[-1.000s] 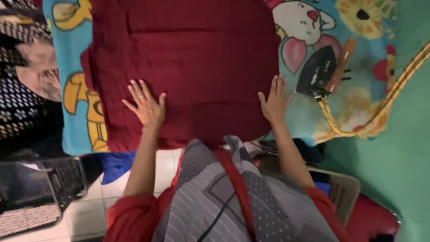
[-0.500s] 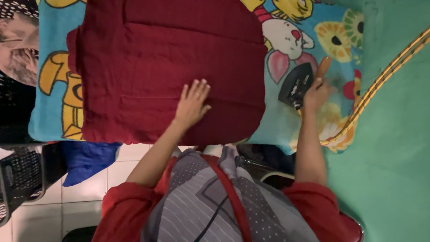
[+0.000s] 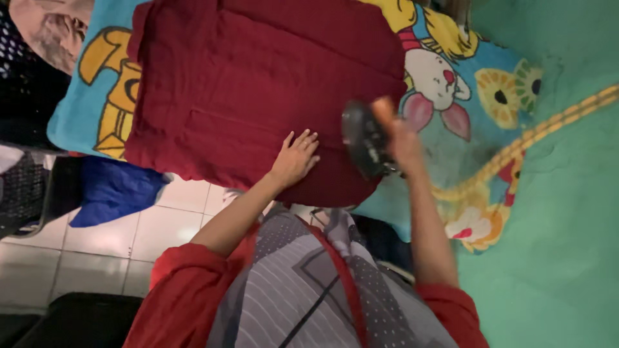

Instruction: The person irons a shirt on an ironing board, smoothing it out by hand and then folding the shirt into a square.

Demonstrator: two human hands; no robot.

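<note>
A dark red folded garment (image 3: pixel 258 90) lies flat on a blue cartoon-print blanket (image 3: pixel 471 109). My left hand (image 3: pixel 295 158) presses flat on the garment near its front edge, fingers spread. My right hand (image 3: pixel 400 138) grips the orange handle of a dark clothes iron (image 3: pixel 364 138) and holds it lifted at the garment's right edge, its soleplate facing left.
The blanket covers a green surface (image 3: pixel 561 245) with a yellow striped band (image 3: pixel 548 129). A blue cloth (image 3: pixel 113 190) hangs at the left above white floor tiles (image 3: pixel 97 251). Patterned fabric (image 3: pixel 51 32) sits at the top left.
My right hand reached to the iron on the blanket, took hold of it and carried it left to the garment's edge. My left hand slid right along the garment.
</note>
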